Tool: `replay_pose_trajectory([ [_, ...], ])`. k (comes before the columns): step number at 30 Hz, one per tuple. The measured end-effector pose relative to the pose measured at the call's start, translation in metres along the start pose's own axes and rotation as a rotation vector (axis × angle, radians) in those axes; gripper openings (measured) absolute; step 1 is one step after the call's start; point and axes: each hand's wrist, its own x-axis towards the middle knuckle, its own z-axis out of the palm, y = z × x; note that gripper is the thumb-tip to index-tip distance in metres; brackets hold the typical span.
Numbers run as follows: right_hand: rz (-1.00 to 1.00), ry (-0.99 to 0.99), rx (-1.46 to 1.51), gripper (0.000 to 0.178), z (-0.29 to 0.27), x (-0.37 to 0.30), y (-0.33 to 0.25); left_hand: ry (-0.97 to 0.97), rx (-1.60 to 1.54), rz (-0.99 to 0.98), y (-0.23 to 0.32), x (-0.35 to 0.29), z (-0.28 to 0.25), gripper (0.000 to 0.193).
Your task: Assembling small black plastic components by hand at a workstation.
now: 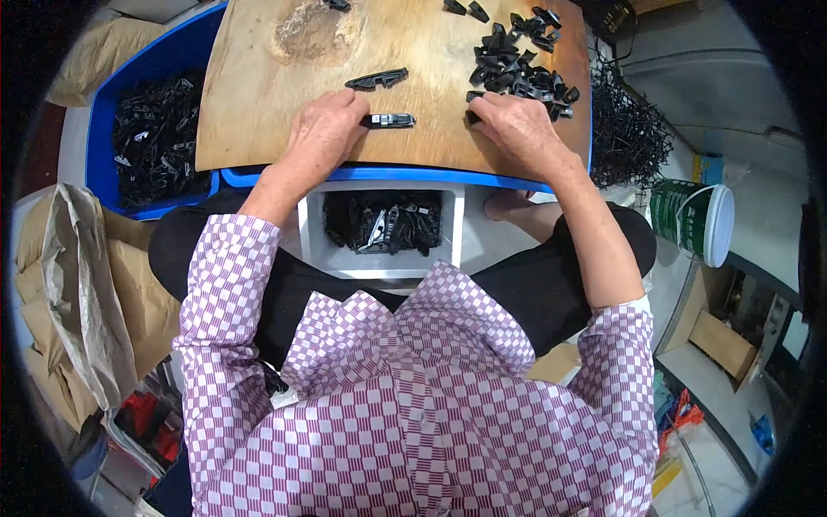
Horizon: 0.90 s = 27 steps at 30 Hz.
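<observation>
My left hand (326, 129) rests on the wooden board with its fingers closed on one end of a long black plastic part with a shiny strip (392, 121). Just beyond it lies a similar narrow black part (377, 79), touched by neither hand. My right hand (519, 129) is at the near edge of a heap of small black plastic pieces (508, 65). Its thumb and fingers pinch a small black plastic piece (473, 115), mostly hidden by the fingertips.
The wooden board (250, 112) lies over a blue tub. A blue bin (102, 155) full of black parts stands left. Between my knees sits a white box (306, 241) holding more parts. Black thin pieces (633, 129) and a green bucket (680, 215) are at right.
</observation>
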Motion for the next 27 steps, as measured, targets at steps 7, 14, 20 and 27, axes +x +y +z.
replay_pose_trajectory([
  [7, -0.015, -0.004, 0.118, 0.018, 0.000, 0.017, -0.032, -0.030, -0.077, 0.033, 0.019, 0.005, 0.004, 0.015],
  [14, -0.019, -0.165, 0.111, 0.019, -0.003, 0.018, -0.044, -0.054, -0.102, 0.032, 0.022, 0.008, 0.003, 0.016],
  [20, -0.003, -0.190, 0.154, 0.020, -0.006, 0.011, -0.050, -0.038, -0.181, 0.042, 0.020, 0.007, 0.004, 0.018],
  [27, 0.064, -0.205, 0.185, 0.019, 0.001, 0.011, -0.055, -0.045, -0.192, 0.062, 0.019, 0.007, 0.006, 0.019],
])
